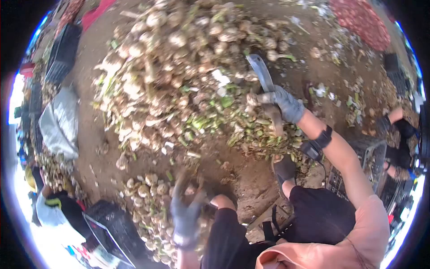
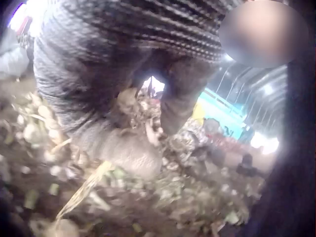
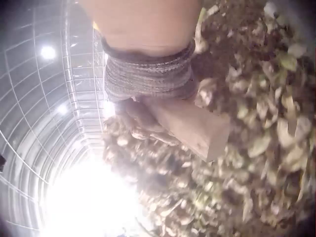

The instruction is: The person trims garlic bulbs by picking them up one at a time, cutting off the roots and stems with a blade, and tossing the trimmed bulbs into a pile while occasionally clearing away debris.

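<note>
Over the bulb heap (image 1: 179,67), right hand (image 1: 286,104) grips a cleaver (image 1: 260,72); left hand (image 1: 186,217) pinches a bulb (image 2: 127,101).

The grey-gloved right hand (image 1: 286,105) is hovering far out on a bare arm, fingers wrapping a brown wooden handle (image 1: 276,122). The grey-gloved left hand (image 1: 186,214) is hanging low and near, blurred.

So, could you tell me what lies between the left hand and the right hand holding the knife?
Head view: bare brown soil beside the left hand, then cut green stems heaped below the right hand.
</note>
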`<state>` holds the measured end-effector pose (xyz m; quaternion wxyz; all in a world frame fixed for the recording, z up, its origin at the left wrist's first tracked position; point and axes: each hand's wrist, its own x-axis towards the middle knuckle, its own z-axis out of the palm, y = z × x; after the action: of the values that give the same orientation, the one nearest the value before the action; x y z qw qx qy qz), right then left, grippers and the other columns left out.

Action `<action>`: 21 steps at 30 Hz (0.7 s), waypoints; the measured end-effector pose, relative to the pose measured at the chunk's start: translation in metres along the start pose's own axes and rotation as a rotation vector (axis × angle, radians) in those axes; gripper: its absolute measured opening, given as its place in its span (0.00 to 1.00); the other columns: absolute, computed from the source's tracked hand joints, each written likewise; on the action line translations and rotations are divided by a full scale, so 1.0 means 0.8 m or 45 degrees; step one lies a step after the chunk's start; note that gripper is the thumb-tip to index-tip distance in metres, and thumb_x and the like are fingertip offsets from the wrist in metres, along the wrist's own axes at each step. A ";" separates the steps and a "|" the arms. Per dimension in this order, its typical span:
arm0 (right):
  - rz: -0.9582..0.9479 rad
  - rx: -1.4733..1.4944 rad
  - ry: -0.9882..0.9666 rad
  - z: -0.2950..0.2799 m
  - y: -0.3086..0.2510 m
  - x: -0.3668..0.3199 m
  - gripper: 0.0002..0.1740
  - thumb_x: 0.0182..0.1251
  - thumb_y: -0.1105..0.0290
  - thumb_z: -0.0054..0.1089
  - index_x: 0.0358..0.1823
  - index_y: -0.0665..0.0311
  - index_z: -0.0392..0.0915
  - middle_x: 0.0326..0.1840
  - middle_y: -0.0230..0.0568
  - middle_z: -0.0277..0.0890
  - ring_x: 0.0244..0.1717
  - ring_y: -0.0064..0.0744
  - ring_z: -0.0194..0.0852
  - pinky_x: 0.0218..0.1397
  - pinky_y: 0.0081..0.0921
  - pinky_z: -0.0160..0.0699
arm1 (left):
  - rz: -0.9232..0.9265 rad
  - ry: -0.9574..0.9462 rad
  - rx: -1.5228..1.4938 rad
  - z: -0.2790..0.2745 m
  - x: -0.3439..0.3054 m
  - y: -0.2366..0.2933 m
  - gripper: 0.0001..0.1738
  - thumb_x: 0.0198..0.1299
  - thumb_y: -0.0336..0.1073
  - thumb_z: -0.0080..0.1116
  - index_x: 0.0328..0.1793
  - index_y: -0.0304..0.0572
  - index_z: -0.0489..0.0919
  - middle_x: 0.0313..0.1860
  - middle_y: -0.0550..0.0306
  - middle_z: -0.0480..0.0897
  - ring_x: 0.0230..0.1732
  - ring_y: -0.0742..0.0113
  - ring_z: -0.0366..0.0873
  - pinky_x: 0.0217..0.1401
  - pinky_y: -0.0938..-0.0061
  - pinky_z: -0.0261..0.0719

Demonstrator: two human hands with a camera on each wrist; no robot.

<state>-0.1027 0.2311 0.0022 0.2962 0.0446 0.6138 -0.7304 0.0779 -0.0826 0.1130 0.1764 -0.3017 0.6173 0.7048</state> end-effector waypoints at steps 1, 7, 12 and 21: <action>-0.048 -0.067 -0.071 0.037 -0.017 -0.011 0.24 0.53 0.57 0.65 0.47 0.66 0.76 0.35 0.35 0.77 0.34 0.23 0.72 0.40 0.21 0.71 | 0.041 -0.078 -0.112 0.021 0.021 -0.003 0.41 0.52 0.23 0.62 0.71 0.35 0.56 0.66 0.46 0.66 0.63 0.61 0.67 0.59 0.68 0.71; -0.024 -0.402 -0.552 0.159 -0.008 -0.044 0.33 0.60 0.52 0.60 0.64 0.59 0.65 0.60 0.35 0.66 0.48 0.23 0.69 0.53 0.24 0.68 | -0.061 -0.480 -0.760 0.056 0.074 -0.043 0.43 0.49 0.48 0.67 0.68 0.39 0.62 0.52 0.53 0.76 0.51 0.66 0.75 0.46 0.74 0.76; 0.057 -0.492 -0.191 0.155 -0.021 -0.053 0.22 0.59 0.55 0.62 0.48 0.62 0.77 0.31 0.33 0.76 0.29 0.18 0.70 0.31 0.17 0.72 | -0.246 -0.061 -0.973 -0.042 0.025 -0.062 0.15 0.59 0.33 0.56 0.50 0.35 0.74 0.43 0.53 0.81 0.42 0.65 0.78 0.41 0.77 0.76; 0.584 -1.321 -0.162 0.071 0.032 -0.096 0.20 0.56 0.60 0.61 0.42 0.71 0.74 0.29 0.37 0.76 0.28 0.27 0.71 0.34 0.29 0.72 | 0.698 0.990 -0.858 -0.447 -0.203 -0.072 0.05 0.61 0.37 0.55 0.35 0.47 0.75 0.30 0.61 0.79 0.28 0.70 0.78 0.35 0.76 0.79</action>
<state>-0.0105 0.2061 0.0267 0.4666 -0.0186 0.8477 -0.2516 0.3105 -0.4019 0.1536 -0.3577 -0.4069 0.4341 0.7198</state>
